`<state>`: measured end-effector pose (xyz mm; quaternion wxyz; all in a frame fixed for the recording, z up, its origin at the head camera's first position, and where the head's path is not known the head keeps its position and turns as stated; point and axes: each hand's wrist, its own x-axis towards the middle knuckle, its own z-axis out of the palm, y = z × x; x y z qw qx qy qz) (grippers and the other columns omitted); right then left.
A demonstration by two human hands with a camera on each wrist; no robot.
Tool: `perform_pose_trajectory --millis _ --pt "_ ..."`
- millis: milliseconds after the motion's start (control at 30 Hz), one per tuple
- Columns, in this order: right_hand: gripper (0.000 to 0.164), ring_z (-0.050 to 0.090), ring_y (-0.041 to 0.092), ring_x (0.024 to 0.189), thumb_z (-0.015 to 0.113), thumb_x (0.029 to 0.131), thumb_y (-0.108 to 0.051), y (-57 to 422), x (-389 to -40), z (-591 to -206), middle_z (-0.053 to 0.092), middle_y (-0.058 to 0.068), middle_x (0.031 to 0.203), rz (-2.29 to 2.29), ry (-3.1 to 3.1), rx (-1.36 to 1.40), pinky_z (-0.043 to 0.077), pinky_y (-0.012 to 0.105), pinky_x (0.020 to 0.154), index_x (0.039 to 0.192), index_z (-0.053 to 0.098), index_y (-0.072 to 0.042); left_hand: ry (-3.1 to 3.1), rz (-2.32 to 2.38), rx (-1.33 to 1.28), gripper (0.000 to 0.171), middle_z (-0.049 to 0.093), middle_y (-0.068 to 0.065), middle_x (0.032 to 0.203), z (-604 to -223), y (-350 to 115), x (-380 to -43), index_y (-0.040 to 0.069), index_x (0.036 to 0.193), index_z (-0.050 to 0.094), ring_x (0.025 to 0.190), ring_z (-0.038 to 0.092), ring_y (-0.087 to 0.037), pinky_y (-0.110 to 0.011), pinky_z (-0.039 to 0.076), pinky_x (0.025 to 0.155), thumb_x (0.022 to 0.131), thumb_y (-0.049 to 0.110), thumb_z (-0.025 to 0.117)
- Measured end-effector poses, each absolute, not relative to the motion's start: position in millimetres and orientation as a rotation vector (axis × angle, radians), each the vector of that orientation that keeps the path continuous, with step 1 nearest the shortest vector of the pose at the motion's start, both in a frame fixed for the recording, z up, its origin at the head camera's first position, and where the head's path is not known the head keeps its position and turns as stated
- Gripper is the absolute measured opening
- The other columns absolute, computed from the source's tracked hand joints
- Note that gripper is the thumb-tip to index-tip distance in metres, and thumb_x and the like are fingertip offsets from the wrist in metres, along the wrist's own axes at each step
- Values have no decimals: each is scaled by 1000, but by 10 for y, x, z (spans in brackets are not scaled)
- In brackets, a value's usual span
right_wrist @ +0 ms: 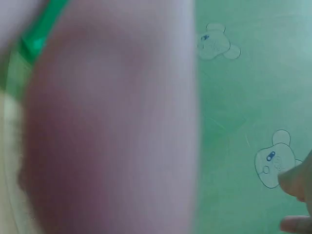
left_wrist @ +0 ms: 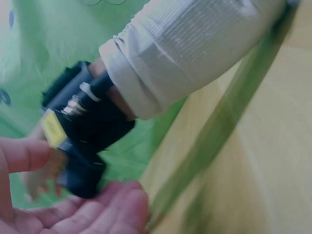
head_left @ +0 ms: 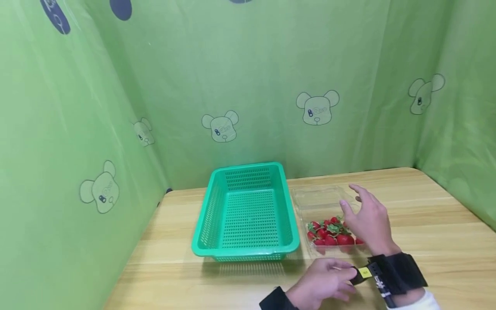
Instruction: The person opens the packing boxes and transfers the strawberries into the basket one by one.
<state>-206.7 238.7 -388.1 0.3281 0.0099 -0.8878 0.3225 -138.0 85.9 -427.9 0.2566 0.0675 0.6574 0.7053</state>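
My right hand (head_left: pixel 370 219) hovers over the right side of a clear plastic clamshell box (head_left: pixel 304 213), thumb and fingers spread with nothing between them. Red strawberries (head_left: pixel 329 232) with green leaves fill the box's near half; its transparent lid lies back, away from me. Lower down, my left hand (head_left: pixel 325 280) is at the small black wrist camera (head_left: pixel 358 275) strapped to my right wrist. In the left wrist view, the left thumb and loosely extended fingers (left_wrist: pixel 112 209) lie on either side of that camera. A blurred, skin-toned shape (right_wrist: pixel 112 122) blocks much of the right wrist view.
Left of the box stands a green plastic basket (head_left: pixel 292 215) with perforated sides and nothing inside it. Both rest on a light wooden table (head_left: pixel 162 258). Green curtains (head_left: pixel 263 142) with bear-head prints enclose the table at the back and sides.
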Motion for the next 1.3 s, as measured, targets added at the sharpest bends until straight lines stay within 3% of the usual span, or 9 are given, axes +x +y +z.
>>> perform_pose_trajectory --millis 233,367,533,667,800,1067,1300 --pt "56 53 54 99 57 93 -31 2465 -2079 -3853 51 41 121 892 -2549 0 45 65 72 134 43 5 2073 1735 362 28 70 5 97 -4032 503 -1333 23 113 63 83 64 -13 -35 55 74 85 20 68" --pt "61 56 52 98 53 95 -40 2515 -2082 -3845 51 40 123 944 -2751 -19 49 60 71 134 41 5 2244 1643 526 32 68 8 105 -3845 220 -1386 24 117 61 89 63 -6 -29 55 74 86 27 68" --pt "54 60 47 91 57 93 -35 2584 -2088 -3871 56 38 115 948 -2936 -26 51 52 66 127 48 6 2548 1443 582 47 64 -4 121 -3604 -205 -1505 23 129 53 101 62 -18 -40 55 81 88 42 62" --pt "41 62 38 84 60 91 -26 2612 -2119 -3899 64 30 101 903 -3007 36 51 47 64 117 56 5 2709 1419 564 50 60 -14 127 -3497 -533 -1642 18 134 49 109 59 -31 -51 52 85 91 43 58" --pt "34 61 29 78 64 88 -21 2613 -2142 -3918 66 24 95 903 -3077 65 50 43 62 111 59 3 2930 1377 484 51 57 -18 130 -3449 -801 -1762 12 135 48 113 55 -35 -54 49 90 92 38 59" --pt "32 56 22 71 69 82 -21 2579 -2132 -3938 66 15 92 882 -3183 63 46 38 58 107 61 -2 3142 1282 72 54 46 -21 142 -3420 -1282 -1902 9 138 44 127 40 -42 -62 35 102 91 27 61" --pt "34 56 24 73 71 80 -25 2546 -2153 -3945 65 15 94 775 -3216 66 45 39 57 104 63 -4 3084 1177 -90 55 43 -31 139 -3468 -1613 -1957 2 140 38 124 40 -49 -63 38 98 92 21 58"
